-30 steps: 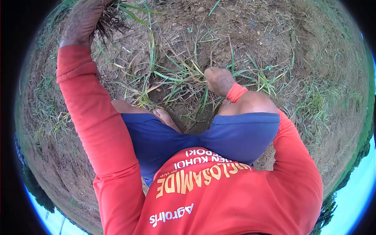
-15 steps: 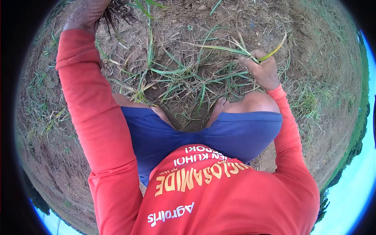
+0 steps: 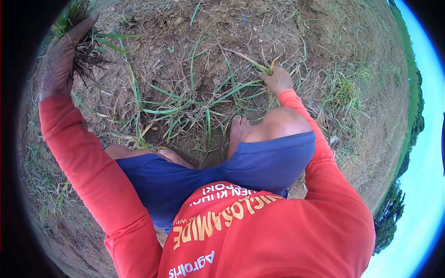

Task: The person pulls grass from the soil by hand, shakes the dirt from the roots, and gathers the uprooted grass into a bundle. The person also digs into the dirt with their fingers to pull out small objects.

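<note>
At the upper left, my left hand (image 3: 59, 67) is closed around a grass clump (image 3: 88, 53) with dark roots and green blades sticking out. My right hand (image 3: 277, 79), right of centre, grips a tuft of grass blades (image 3: 255, 63), some green and some yellowish, low over the soil. Long green blades (image 3: 208, 104) lie scattered on the ground between the two hands, in front of my feet.
My bare foot (image 3: 238, 127) and bent knee (image 3: 287, 121) are below the right hand. Brown soil (image 3: 222, 28) with dry stalks spreads ahead. A green tuft (image 3: 345, 95) grows at the right. Trees (image 3: 391, 215) and sky edge the far right.
My left hand has moved left with the clump, which now shows more fully. The view has shifted, and my right hand with its tuft appears further left and slightly lower.
</note>
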Demonstrator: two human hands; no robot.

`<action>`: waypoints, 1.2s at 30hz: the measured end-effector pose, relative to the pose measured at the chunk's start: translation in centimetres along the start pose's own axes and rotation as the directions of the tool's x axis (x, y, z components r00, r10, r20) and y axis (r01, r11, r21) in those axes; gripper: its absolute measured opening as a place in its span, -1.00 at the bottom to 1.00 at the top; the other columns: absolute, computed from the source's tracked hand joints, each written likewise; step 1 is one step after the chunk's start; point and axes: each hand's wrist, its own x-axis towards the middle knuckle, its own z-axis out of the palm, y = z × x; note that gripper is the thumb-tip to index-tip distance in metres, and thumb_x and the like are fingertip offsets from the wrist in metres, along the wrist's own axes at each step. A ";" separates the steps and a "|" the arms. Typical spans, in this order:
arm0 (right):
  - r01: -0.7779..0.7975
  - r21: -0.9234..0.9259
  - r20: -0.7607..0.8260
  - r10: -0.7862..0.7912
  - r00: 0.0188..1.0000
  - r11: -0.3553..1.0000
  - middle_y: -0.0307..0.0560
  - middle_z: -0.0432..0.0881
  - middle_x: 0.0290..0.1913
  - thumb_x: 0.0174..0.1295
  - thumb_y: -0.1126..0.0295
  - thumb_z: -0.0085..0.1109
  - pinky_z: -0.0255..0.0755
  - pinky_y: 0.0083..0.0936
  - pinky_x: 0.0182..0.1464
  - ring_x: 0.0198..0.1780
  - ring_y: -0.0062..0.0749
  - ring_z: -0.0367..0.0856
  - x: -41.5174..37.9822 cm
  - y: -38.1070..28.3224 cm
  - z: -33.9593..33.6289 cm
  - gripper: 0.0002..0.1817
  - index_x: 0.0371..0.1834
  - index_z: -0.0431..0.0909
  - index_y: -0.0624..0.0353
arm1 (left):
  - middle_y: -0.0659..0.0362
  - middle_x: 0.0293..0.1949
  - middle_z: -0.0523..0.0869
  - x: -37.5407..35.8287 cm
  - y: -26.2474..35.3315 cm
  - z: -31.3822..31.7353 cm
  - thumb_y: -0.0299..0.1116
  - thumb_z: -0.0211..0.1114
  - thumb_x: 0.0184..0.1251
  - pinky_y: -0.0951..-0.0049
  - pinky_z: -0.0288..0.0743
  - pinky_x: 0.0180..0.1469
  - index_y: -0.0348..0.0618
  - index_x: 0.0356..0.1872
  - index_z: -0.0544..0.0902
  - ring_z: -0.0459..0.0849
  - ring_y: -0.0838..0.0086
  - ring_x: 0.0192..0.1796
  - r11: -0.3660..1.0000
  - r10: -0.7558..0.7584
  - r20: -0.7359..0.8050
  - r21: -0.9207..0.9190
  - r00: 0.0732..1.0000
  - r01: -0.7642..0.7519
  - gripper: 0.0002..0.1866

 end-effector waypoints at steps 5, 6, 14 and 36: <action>-0.080 -0.114 -0.078 0.071 0.994 0.990 0.28 0.76 -0.15 0.30 0.01 0.32 0.61 0.05 0.03 -0.07 0.25 0.75 -0.2 -0.4 2.0 -0.60 -0.14 0.76 0.15 | 0.23 -0.07 0.78 -0.5 1.1 1.5 -0.29 0.31 0.49 0.54 0.56 -0.11 -0.22 0.11 0.78 0.67 0.63 -0.16 0.997 -0.019 -0.029 -0.072 0.999 0.017 -0.68; -0.083 -0.093 -0.115 0.073 0.991 0.992 0.35 0.76 -0.14 0.27 0.20 0.32 0.62 0.00 0.04 -0.05 0.23 0.76 -0.7 -1.6 1.4 -0.70 -0.19 0.75 0.24 | 0.25 -0.08 0.77 -0.4 1.3 1.7 -0.27 0.32 0.49 0.56 0.56 -0.16 -0.21 0.14 0.77 0.67 0.64 -0.20 0.999 -0.032 -0.084 -0.002 0.996 0.032 -0.67; -0.129 -0.137 0.154 0.150 0.977 0.982 0.32 0.76 -0.06 0.22 0.20 0.30 0.62 -0.05 0.13 0.03 0.20 0.76 -0.3 -0.3 0.9 -0.64 -0.12 0.77 0.30 | 0.29 -0.19 0.75 -0.9 2.2 2.5 -0.31 0.48 0.36 0.56 0.54 -0.18 -0.18 -0.06 0.77 0.68 0.64 -0.22 0.980 -0.082 -0.112 -0.188 0.990 0.060 -0.77; -0.182 0.163 0.240 0.139 0.961 0.970 0.31 0.76 -0.27 0.12 0.11 0.48 0.58 -0.18 -0.01 -0.16 0.05 0.78 -0.5 -1.2 -9.5 -0.53 -0.22 0.76 0.40 | 0.26 -0.15 0.76 0.0 0.0 1.9 -0.30 0.41 0.43 0.55 0.62 -0.25 -0.21 0.07 0.78 0.70 0.64 -0.23 0.993 0.001 -0.108 -0.121 0.994 -0.014 -0.71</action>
